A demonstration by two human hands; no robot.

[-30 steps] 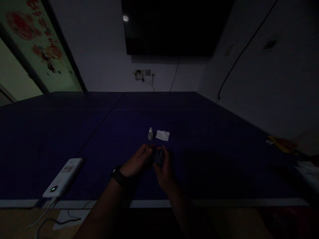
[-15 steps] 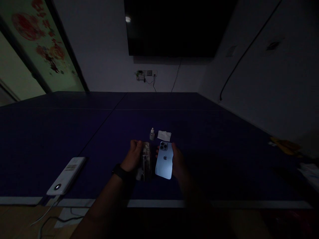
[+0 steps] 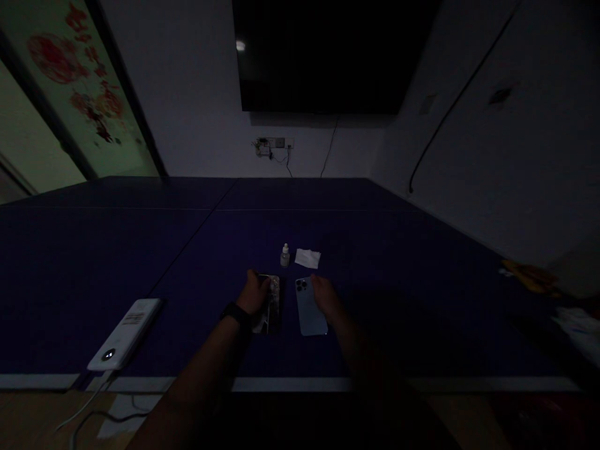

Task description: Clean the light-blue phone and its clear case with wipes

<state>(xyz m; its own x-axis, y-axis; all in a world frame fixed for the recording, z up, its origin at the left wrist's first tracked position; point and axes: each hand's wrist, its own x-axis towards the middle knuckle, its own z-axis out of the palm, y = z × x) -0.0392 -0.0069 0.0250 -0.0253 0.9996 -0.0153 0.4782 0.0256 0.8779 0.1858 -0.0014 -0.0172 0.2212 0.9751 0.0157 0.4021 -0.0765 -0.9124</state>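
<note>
Low over the blue table, my left hand [image 3: 253, 294], with a dark watch on its wrist, is closed on a patterned, glossy phone case [image 3: 274, 300], thumb on its upper part. The phone [image 3: 311, 309], pale blue with its back and camera lenses facing up, lies flat at or just above the table. My right hand [image 3: 325, 295] grips its upper right edge; the fingers underneath are hidden. A gap separates phone and case. Just beyond them stand a small dropper bottle [image 3: 285, 256] with a white top and a crumpled white tissue [image 3: 308, 258].
A white power bank [image 3: 125, 331] with a plugged-in cable [image 3: 96, 394] lies at the table's left front. Yellow cloth [image 3: 532, 277] and a whitish item [image 3: 579, 325] are at the far right. The table [image 3: 187, 269] reaches the wall, below a dark television [image 3: 319, 56].
My right hand has lowered and turned the phone, and its back no longer shines brightly. The case in my left hand has tilted and shifted slightly left.
</note>
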